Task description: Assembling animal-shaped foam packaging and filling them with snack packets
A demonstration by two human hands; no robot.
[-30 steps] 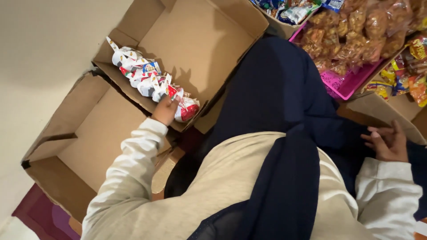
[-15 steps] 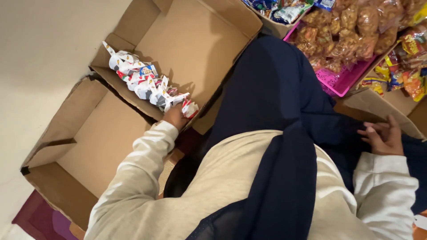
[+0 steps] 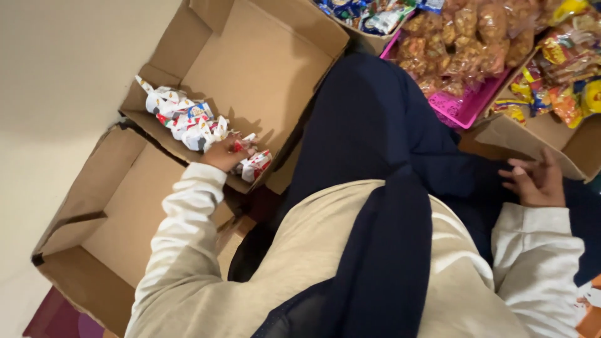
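Note:
A row of small white packets (image 3: 181, 116) with red and blue print lies along the near wall of an open cardboard box (image 3: 263, 69). My left hand (image 3: 222, 153) reaches into that box at the row's right end. Its fingers are curled around one of the packets, and another packet (image 3: 255, 166) lies just below the hand. My right hand (image 3: 535, 181) rests on the dark cloth over my leg, fingers apart, holding nothing. Both arms are in cream sleeves.
A second open cardboard box (image 3: 113, 213) stands on the left, nearer to me. A pink basket (image 3: 460, 106) of orange snack bags sits at the upper right. Beside it are a box (image 3: 563, 144) of colourful packets and another box (image 3: 369, 15) at the top.
My left hand has slid right along the row and closed over the end packets, bunching them. My right hand has shifted slightly and spread its fingers on my leg.

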